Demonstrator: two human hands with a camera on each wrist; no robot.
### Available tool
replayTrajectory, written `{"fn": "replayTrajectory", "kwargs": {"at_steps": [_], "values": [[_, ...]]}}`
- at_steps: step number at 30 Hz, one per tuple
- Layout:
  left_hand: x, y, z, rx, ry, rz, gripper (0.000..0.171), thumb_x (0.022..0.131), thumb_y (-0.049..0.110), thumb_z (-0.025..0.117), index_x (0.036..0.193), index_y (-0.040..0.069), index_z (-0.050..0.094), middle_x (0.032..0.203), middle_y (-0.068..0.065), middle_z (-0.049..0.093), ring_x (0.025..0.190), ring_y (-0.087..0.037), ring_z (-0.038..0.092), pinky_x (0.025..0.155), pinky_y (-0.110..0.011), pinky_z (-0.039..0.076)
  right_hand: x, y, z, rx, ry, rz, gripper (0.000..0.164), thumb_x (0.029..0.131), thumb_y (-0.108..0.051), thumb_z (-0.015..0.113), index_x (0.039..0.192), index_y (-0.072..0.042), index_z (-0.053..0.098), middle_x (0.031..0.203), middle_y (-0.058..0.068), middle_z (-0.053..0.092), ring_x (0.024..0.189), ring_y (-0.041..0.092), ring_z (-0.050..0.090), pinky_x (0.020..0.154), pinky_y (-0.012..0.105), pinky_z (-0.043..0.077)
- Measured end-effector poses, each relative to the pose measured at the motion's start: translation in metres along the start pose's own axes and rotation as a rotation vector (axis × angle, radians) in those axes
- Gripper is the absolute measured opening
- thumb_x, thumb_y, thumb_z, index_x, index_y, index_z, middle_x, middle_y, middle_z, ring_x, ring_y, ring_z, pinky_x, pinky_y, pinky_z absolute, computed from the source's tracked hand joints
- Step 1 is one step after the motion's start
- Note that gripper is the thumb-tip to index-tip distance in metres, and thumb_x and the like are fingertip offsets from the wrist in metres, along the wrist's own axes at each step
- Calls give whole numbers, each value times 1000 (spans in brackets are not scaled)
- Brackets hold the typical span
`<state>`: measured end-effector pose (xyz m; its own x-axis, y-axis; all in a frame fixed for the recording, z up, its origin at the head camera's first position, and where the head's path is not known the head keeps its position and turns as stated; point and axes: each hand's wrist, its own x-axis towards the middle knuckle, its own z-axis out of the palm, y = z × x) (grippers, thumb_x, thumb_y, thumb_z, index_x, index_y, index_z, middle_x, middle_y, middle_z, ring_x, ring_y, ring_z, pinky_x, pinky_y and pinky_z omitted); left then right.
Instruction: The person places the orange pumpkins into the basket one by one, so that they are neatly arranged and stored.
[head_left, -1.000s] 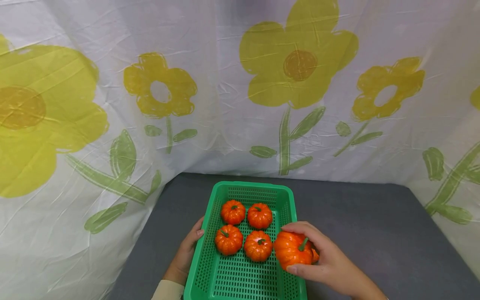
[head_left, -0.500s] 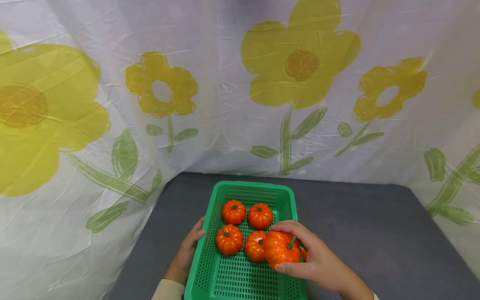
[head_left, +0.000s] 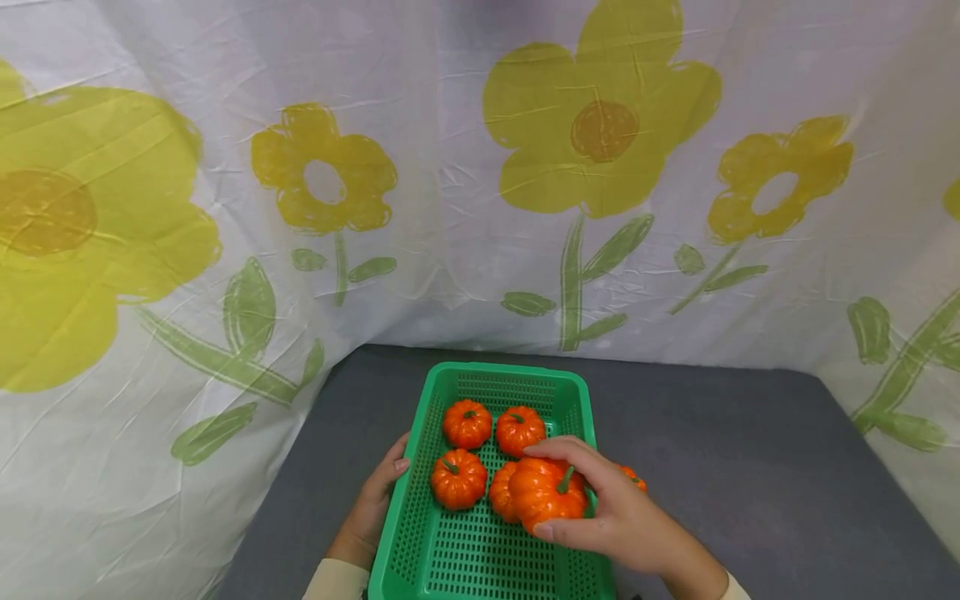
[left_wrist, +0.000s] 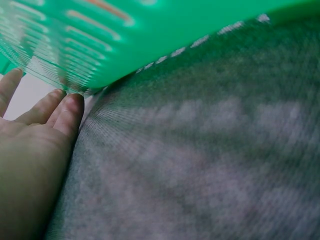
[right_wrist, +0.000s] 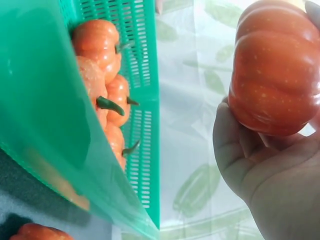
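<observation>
A green plastic basket [head_left: 517, 369] stands on the table and holds several small orange pumpkins, one of them the far-left pumpkin [head_left: 467, 425]. My right hand [head_left: 618, 510] grips a larger orange pumpkin [head_left: 546, 492] by its sides, thumb near me and fingers on the far side. In the right wrist view this held pumpkin [right_wrist: 272, 70] is up above the level of the basket's rim. It partly hides a small pumpkin [head_left: 501, 493] in the head view. My left hand [head_left: 371, 500] touches the basket's left outer wall, its fingers fairly straight in the left wrist view.
Another orange pumpkin [head_left: 633, 476] lies on the table right of the basket, mostly behind my right hand. Dark grey cloth [head_left: 720, 442] covers the table. A white curtain [head_left: 442, 208] printed with yellow flowers hangs at the back and sides.
My right hand has carried the larger pumpkin leftward, from the basket's right rim to over its inside. The pumpkin on the table now shows beyond the hand. My left hand and the basket stay put.
</observation>
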<state>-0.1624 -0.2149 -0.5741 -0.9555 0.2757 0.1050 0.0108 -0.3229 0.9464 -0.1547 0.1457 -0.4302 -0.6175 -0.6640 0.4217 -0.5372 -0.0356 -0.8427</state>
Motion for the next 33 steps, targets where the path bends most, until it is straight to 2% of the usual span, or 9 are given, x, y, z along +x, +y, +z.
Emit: {"fn": "replayTrajectory", "kwargs": {"at_steps": [4,14,21,27,33], "values": [[-1,0,1,-5,1,-8,66,112,20,29,176,8,14,175,-26,18,146,-27,49,114,-42,46,3,-1,1,9,0,23,63,95,-3,84,151,-16,58,145,14,57,118,30,64,92,41,59],[-1,1,2,0,11,-11,66,112,21,31,176,8,16,175,-27,17,145,-26,50,113,-42,47,13,0,4,29,-17,18,61,96,-3,83,150,-14,59,145,16,56,119,30,62,88,42,62],[-2,2,3,-8,12,-22,67,112,21,30,176,8,14,175,-26,17,146,-27,49,114,-42,46,20,1,6,33,-16,65,59,97,-5,83,150,-18,60,147,13,56,117,30,62,85,44,62],[-1,5,5,-50,-5,-38,67,113,22,29,176,11,12,175,-26,15,148,-28,46,115,-44,44,25,4,9,29,-22,80,57,97,-8,83,149,-20,62,146,9,57,118,31,62,86,45,62],[-2,8,7,-53,-2,-47,67,112,22,29,176,11,12,176,-25,15,147,-28,46,115,-44,45,29,7,11,7,-25,144,55,98,-14,84,148,-25,64,145,5,58,117,30,61,88,43,60]]}}
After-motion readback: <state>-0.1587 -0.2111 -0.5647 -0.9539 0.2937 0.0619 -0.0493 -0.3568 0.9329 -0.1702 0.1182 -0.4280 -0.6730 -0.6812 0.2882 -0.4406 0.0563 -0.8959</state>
